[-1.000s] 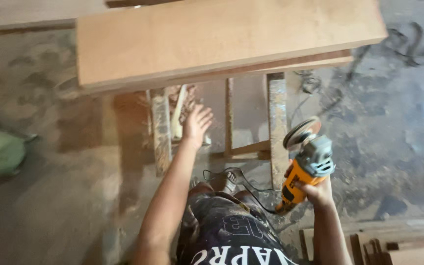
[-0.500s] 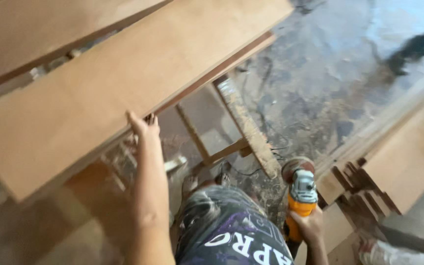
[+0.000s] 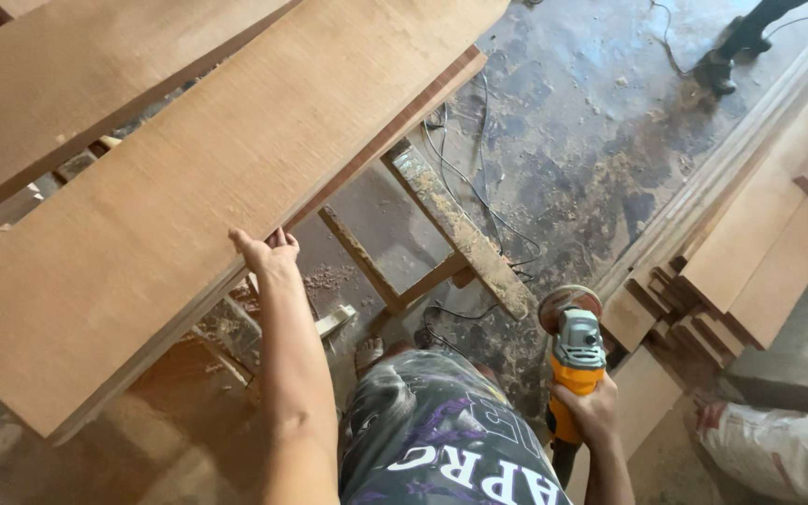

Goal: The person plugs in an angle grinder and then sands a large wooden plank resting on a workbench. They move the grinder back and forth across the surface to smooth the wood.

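Gripping the near edge of a long wooden board (image 3: 189,187) at ten o'clock, the left hand (image 3: 268,254) has closed on it after reaching below a second ago. At five o'clock, the right hand (image 3: 589,404) wraps an orange angle grinder (image 3: 572,360), disc upward, clear of the wood.

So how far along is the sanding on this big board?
Done: the big board's top face looks smooth and even. In hand: the left hand grips its near edge, while the right hand holds the orange angle grinder off the wood. Left: stacked boards at the right; whether they're sanded can't be told.
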